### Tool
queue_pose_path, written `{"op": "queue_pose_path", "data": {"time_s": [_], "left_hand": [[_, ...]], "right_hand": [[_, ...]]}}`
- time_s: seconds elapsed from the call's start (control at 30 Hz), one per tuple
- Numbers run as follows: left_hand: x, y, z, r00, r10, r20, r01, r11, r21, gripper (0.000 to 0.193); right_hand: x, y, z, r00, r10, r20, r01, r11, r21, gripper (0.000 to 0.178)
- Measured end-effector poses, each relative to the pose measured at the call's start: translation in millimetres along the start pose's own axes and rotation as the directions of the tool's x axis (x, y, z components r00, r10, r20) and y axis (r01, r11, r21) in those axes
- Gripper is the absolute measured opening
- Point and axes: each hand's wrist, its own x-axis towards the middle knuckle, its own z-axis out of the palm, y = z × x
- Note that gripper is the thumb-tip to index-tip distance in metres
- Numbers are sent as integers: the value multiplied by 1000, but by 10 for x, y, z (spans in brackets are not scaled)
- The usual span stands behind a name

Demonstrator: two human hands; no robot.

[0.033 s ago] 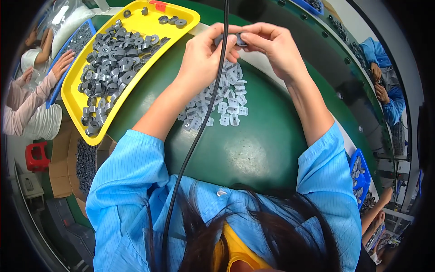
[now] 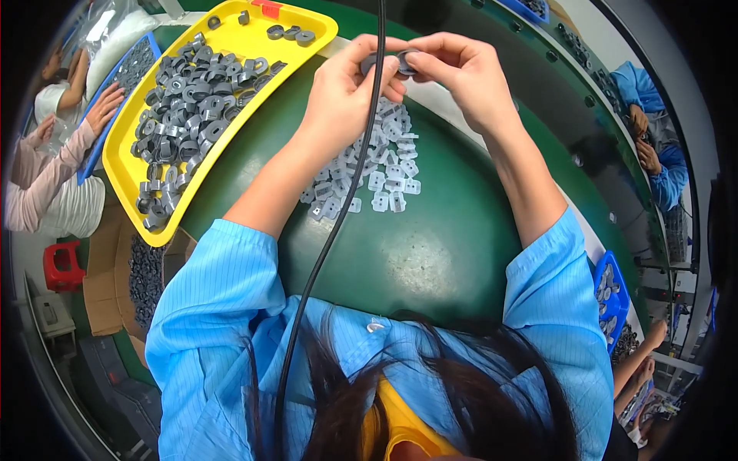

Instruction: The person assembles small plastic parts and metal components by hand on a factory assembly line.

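Observation:
Above the far part of the green table, my left hand (image 2: 342,88) pinches a round grey plastic part (image 2: 368,64) between thumb and fingers. My right hand (image 2: 469,77) is closed on a second grey ring-shaped part (image 2: 406,61). The two parts meet or nearly meet between my fingertips; fingers and a black cable hide whether they are joined. Below my hands lies a loose pile of small pale translucent plastic pieces (image 2: 377,180). To the left, a yellow tray (image 2: 327,34) holds many grey ring-shaped parts (image 2: 188,100).
The black cable (image 2: 338,223) hangs down across the view. At the left stand a cardboard box (image 2: 104,265) of dark parts and a red stool (image 2: 64,265). A blue basket (image 2: 615,303) is at right. Co-workers' hands (image 2: 106,107) show at left, and others at right.
Both hands have shifted up slightly with the grey parts still in them. The right hand's part sits a little higher and closer to the left fingers. The trays and the pile look unchanged.

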Motion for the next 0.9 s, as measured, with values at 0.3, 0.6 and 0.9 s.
{"op": "queue_pose_path", "data": {"time_s": [0.3, 0.6, 0.9], "left_hand": [[115, -50, -194, 948, -181, 262, 295, 807, -511, 21], [204, -156, -473, 958, -199, -208, 239, 952, 190, 30], [119, -168, -440, 992, 28, -123, 65, 724, 687, 26]], "right_hand": [[-42, -201, 13, 994, -90, 65, 107, 940, -325, 22], [208, 578, -607, 942, 334, -18, -329, 935, 135, 30], [158, 221, -35, 998, -55, 33, 64, 828, -558, 19]]}}
